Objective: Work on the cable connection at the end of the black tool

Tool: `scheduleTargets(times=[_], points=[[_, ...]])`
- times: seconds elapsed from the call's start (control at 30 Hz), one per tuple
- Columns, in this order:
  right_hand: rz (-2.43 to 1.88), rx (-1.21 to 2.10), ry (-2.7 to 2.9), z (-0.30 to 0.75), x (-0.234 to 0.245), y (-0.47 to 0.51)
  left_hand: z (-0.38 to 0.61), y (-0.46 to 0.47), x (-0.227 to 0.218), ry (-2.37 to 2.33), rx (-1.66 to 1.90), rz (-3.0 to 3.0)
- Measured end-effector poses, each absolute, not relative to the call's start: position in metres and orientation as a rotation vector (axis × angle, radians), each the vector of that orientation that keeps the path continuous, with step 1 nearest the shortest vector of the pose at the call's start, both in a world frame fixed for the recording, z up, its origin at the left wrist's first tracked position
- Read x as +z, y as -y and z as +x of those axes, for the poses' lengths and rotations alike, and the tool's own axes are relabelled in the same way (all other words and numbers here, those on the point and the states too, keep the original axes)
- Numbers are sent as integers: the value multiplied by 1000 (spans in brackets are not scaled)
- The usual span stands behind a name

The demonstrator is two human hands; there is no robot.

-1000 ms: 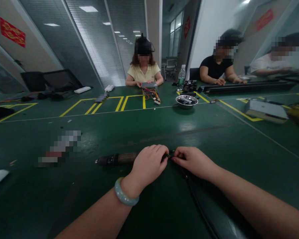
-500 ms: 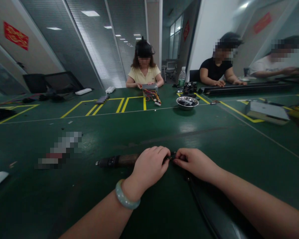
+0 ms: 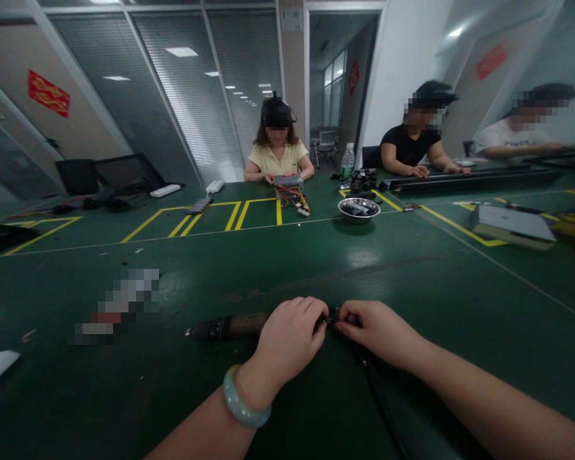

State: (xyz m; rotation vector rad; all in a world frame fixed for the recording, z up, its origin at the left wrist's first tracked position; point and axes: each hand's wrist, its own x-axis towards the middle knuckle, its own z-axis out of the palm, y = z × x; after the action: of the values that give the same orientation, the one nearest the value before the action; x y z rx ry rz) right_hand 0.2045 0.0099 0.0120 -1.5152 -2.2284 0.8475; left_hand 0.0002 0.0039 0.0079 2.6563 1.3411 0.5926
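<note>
Brown screwdriver (image 3: 239,325) | under left hand (image 3: 291,338) | bottle label (image 3: 347,172) illegible

Single head-worn camera, looking forward and down across green table (image 3: 278,262), close-range.

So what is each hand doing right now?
Left hand: closed over one end of the dark tool.
Right hand: pinched closed; what it holds, if anything, is too small to tell.

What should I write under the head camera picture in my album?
Left hand curled over a dark tool, right hand close beside it, fingers bent, at a big green table.
</note>
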Motion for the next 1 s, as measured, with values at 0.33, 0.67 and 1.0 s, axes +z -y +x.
scheduleTargets(times=[0.33,0.67,1.0], points=[[-1507,857,2228,205,12,-11,0,-4,9,-1345,585,2653],[-1516,862,2220,204,12,-10,0,-4,8,-1344,576,2650],[-1522,852,2223,204,12,-10,0,-4,8,-1345,566,2680]])
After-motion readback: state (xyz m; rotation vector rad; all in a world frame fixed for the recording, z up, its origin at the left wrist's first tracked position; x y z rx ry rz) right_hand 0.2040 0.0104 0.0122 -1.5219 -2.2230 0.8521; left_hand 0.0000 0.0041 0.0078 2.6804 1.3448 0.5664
